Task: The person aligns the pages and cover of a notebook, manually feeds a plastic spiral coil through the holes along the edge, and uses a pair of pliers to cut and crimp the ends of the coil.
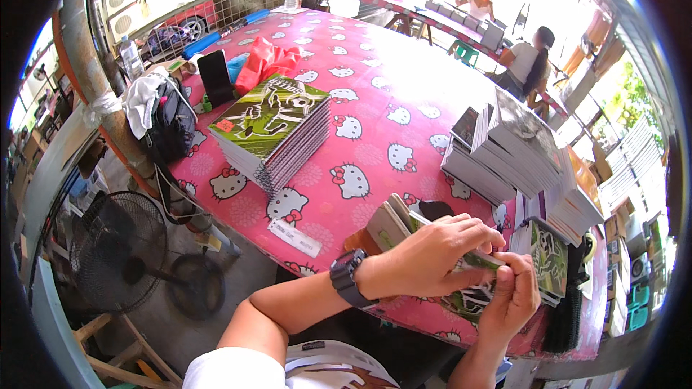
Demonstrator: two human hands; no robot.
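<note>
Close to the table's near edge, my left hand [450,252], below a black wristwatch [349,277], reaches across a green-covered notebook [484,259], its fingers bent at the notebook's edge. My right hand [513,292] pinches that edge from the other side. Both hands hide most of the notebook. Another green-and-black cover [468,305] shows beneath them, and green-covered books [389,225] stand tilted beside my left wrist. Right of my hands lies a green-patterned notebook [548,259], with a black ribbed bundle [564,320] next to it.
A stack of spiral-bound notebooks [270,119] stands left on the pink tablecloth [375,137]. Tall piles of books [504,148] fill the right. A white strip [294,236], black phone-like slab [215,78] and red bag [267,63] lie left. A fan [119,252] stands beside the table; people sit beyond.
</note>
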